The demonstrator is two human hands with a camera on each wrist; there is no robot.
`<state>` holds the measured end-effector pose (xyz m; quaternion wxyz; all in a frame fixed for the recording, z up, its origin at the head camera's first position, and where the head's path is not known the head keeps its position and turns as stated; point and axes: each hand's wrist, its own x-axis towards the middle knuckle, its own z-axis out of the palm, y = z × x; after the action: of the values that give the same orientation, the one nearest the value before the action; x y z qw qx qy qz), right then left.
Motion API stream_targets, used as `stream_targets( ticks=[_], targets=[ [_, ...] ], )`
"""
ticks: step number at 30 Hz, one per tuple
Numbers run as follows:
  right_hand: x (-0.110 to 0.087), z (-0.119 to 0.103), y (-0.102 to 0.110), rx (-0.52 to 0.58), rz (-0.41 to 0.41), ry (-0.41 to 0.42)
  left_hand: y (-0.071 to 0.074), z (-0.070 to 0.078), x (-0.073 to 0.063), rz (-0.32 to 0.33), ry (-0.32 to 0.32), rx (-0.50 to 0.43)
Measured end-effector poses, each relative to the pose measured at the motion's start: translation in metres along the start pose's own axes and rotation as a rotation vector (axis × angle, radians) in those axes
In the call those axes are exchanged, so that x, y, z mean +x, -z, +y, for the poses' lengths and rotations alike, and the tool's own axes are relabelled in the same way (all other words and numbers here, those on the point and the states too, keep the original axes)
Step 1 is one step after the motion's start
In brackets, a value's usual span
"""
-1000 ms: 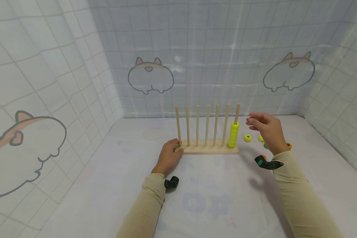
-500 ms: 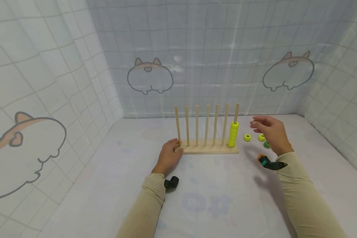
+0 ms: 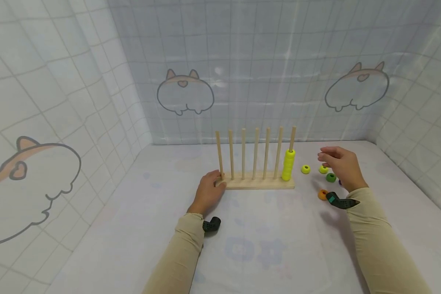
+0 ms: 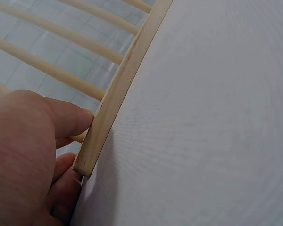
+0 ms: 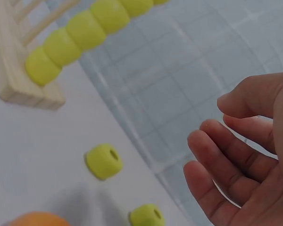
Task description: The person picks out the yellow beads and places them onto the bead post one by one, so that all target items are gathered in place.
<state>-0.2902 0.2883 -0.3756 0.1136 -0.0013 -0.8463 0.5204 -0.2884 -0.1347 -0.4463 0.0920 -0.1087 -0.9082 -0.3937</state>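
A wooden peg rack (image 3: 257, 184) with several upright dowels stands on the table. Yellow beads (image 3: 288, 165) are stacked on its rightmost dowel; the other dowels are bare. My left hand (image 3: 207, 192) grips the left end of the rack's base (image 4: 111, 103), thumb on the near edge and fingers behind. To the right of the rack, my right hand (image 3: 343, 166) hovers above the loose beads, its fingers loosely bent and holding nothing. Below it lie two yellow beads (image 5: 104, 161), a green bead (image 3: 330, 177) and an orange bead (image 3: 323, 194). A dark purple bead is mostly hidden behind the hand.
A pale patterned cloth (image 3: 250, 253) covers the table. Grid-patterned curtains with cartoon animal drawings (image 3: 185, 94) rise at the back and both sides. A black wrist camera (image 3: 212, 224) sits on the left wrist, another (image 3: 339, 201) on the right.
My right hand has moved to the right and slightly down, away from the rack, uncovering the green and orange beads. The left hand has stayed on the base.
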Motion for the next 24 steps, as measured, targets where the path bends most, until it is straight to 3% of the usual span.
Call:
stream_targets(
  ticks=[9, 24],
  targets=[
    [0.005, 0.018, 0.001, -0.046, 0.015, -0.053, 0.000, 0.000, 0.000, -0.003, -0.005, 0.006],
    [0.006, 0.038, -0.001, -0.244, 0.040, -0.060, -0.001, -0.001, 0.000, -0.002, 0.006, -0.007]
  ],
)
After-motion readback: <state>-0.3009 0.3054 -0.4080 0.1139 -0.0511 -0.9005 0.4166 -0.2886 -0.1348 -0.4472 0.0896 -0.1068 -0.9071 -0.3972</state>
